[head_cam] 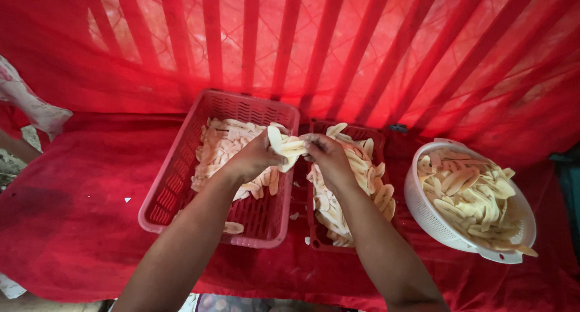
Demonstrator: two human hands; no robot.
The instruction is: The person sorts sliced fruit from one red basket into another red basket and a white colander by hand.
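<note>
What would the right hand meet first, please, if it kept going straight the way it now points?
Probably the left hand. The right hand points toward it across a small gap, both gripping the same pale slices. Those slices already touch its fingers, so the other hand comes next, though depth is hard to judge.

The pink basket [175,191] is shiny plastic with little holes. Right of it, the red basket [315,227] is plastic too. Further right, the white bowl [423,212] is smooth plastic. The red cloth [72,227] under the pink basket looks soft and dull. The slices [290,149] look pale and matt.
</note>
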